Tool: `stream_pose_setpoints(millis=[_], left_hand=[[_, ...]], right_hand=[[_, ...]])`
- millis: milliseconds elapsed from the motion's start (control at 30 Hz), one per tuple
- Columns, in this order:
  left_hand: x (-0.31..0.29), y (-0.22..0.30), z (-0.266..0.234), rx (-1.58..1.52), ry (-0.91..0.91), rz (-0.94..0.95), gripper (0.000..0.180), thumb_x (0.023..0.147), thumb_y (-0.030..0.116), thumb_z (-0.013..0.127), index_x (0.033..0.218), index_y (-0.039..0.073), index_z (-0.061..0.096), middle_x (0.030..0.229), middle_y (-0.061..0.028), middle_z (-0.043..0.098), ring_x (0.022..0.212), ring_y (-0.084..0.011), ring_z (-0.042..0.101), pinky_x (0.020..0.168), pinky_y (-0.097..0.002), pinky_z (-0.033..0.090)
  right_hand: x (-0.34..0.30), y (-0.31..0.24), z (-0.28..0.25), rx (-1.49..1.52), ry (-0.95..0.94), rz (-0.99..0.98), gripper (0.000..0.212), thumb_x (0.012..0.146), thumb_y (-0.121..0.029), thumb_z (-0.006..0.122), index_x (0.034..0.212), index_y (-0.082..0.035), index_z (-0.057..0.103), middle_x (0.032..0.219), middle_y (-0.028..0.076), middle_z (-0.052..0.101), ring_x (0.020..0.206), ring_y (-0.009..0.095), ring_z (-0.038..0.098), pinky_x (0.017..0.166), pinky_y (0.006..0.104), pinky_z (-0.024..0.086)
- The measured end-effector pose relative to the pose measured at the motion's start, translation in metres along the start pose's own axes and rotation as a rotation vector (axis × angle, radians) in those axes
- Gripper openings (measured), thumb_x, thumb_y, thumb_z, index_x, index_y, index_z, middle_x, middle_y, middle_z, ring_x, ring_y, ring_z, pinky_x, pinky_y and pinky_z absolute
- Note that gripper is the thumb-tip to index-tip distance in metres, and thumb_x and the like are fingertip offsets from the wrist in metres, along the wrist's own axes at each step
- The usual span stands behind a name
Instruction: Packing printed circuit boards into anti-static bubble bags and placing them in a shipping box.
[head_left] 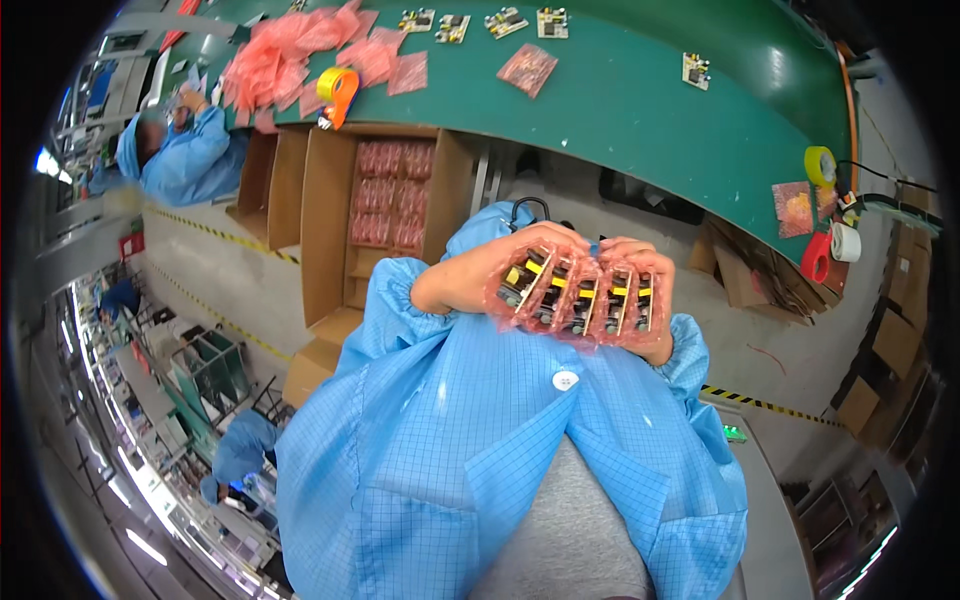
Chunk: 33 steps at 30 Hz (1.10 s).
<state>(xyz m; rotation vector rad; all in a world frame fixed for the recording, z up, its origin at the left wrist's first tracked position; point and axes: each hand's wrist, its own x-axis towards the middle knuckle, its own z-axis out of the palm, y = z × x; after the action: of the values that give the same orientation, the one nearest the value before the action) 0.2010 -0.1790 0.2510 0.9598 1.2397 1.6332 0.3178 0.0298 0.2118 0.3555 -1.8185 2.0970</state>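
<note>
Close to my chest I hold a row of circuit boards in pink bubble-wrap bags (580, 298), pressed side by side with their open ends facing up. Black and yellow components show inside. My left hand (470, 268) is closed round the left end of the row. At the other end my right hand (650, 262) grips it, fingers over the far side and thumb side partly hidden. To the left, an open cardboard box (455, 200) contains stacked rows of similar pink-bagged boards (392, 195).
On the green table (620, 120) lie a heap of pink bubble bags (290, 50), an orange tape dispenser (338, 92), several bare circuit boards (553, 23) and one bagged board (527, 70). Tape rolls (820, 167) sit at its right end. A co-worker in blue (190, 150) sits at left.
</note>
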Motion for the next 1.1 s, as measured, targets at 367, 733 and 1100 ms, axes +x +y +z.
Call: stream_pose_setpoints(millis=[367,733,1100], left_hand=[[-0.042,0.024,0.039,-0.233,0.174,-0.186,0.092,0.070,0.016,0.082,0.141,0.002,0.025,0.131,-0.0146,0.048,0.124,-0.0258,0.046,0.103,-0.0390,0.038],[-0.189,-0.024,-0.013,-0.358,0.963,-0.157,0.043,0.085,0.003,0.067,0.120,0.004,0.042,0.090,-0.0042,0.060,0.071,-0.0105,0.059,0.058,-0.0227,0.046],[-0.467,-0.179,-0.126,-0.109,1.329,-0.512,0.060,0.080,0.007,0.074,0.127,0.003,0.037,0.120,-0.0082,0.054,0.110,-0.0161,0.053,0.093,-0.0319,0.047]], right_hand=[[-0.036,-0.013,0.032,0.257,-0.071,0.271,0.088,0.059,-0.010,0.090,0.126,-0.007,0.034,0.123,0.015,0.046,0.115,0.023,0.050,0.097,0.0376,0.044],[0.022,0.065,0.172,0.433,0.003,0.948,0.071,0.075,-0.010,0.077,0.130,-0.003,0.033,0.129,0.009,0.046,0.121,0.019,0.045,0.104,0.0352,0.037],[-0.084,0.311,0.436,0.379,-0.107,1.326,0.023,0.086,-0.009,0.068,0.106,-0.003,0.059,0.094,0.007,0.066,0.076,0.013,0.064,0.054,0.0256,0.054]])
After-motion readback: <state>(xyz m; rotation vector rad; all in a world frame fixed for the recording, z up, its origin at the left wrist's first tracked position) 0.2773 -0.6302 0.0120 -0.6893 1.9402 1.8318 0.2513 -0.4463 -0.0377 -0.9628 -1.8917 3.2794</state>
